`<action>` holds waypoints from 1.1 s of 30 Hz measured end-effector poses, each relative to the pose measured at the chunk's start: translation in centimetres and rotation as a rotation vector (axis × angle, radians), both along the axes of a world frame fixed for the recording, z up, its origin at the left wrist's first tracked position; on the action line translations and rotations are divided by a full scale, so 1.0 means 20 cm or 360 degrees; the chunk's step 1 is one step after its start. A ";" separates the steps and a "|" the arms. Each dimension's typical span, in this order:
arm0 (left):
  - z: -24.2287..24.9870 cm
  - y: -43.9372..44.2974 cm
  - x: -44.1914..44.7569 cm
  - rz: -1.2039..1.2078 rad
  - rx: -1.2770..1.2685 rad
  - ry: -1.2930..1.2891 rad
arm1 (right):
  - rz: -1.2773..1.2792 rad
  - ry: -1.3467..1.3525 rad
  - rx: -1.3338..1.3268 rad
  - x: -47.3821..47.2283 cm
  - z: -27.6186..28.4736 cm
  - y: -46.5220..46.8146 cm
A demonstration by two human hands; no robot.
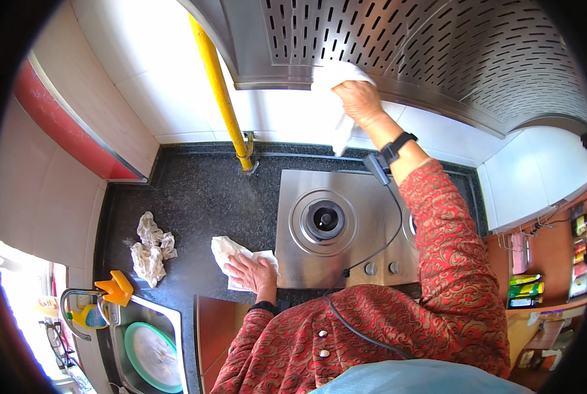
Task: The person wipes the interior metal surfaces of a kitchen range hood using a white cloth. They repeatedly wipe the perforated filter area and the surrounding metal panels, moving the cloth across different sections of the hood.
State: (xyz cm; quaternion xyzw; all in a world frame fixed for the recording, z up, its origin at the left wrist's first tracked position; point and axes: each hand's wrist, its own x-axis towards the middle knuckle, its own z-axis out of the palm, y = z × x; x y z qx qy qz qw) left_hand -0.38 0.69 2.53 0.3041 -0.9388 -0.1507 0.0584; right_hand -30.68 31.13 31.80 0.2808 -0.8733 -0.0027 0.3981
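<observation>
My right hand [360, 101] is raised and grips a white cloth [340, 74], pressed against the lower front edge of the stainless-steel range hood [283, 81]. One end of that cloth hangs down in front of the tiled wall. Below, my left hand [254, 273] lies flat with spread fingers on a second white cloth [227, 248], on the black stone countertop [195, 197] beside the gas stove. The steel gas stove [293, 197] sits under my right arm, its left burner [326, 219] in plain sight and the other mostly covered by my sleeve.
A yellow gas pipe [219, 88] rises from the counter. Crumpled used cloths [148, 256] lie to the left. The sink [121, 315] holds a green-rimmed basin [131, 344], with an orange object [114, 288] by the faucet [67, 305]. A cable [399, 212] runs from my right wrist across the stove.
</observation>
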 end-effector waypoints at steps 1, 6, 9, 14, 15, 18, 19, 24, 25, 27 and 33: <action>0.00 0.00 0.00 0.0010 0.0016 -0.0023 | -0.0100 0.0015 -0.0023 0.04 -0.02 0.09; 0.01 0.00 0.00 0.0001 0.0000 -0.0081 | -0.0498 0.0169 -0.0160 0.19 -0.03 0.50; 0.03 0.01 0.00 0.0018 0.0041 -0.0111 | -0.0636 0.0100 -0.0639 0.24 -0.01 0.50; 0.07 0.02 0.00 -0.0003 0.0088 -0.0150 | 0.0136 -0.0214 -0.0966 0.08 0.01 0.00; 0.07 0.02 0.00 0.0008 0.0092 -0.0172 | 0.0057 0.0113 -0.0564 0.06 0.01 -0.05; 0.05 0.02 -0.01 0.0009 0.0059 -0.0161 | -0.0097 0.0102 -0.0312 0.08 0.02 0.00; 0.04 0.02 -0.01 0.0015 0.0053 -0.0160 | -0.0104 0.0073 -0.0374 0.10 0.02 0.06; 0.01 0.02 0.00 0.0023 -0.0029 -0.0201 | -0.0257 0.0165 -0.0338 0.23 0.06 0.46; 0.01 0.02 0.00 0.0029 -0.0043 -0.0191 | -0.0307 0.0156 -0.0276 0.25 0.07 0.53; 0.01 0.02 -0.01 0.0050 -0.0061 -0.0176 | -0.0479 0.0058 -0.0176 0.29 0.08 0.66; -0.01 0.02 -0.01 0.0082 -0.0097 -0.0168 | -0.0506 0.0202 -0.0239 0.42 0.10 1.07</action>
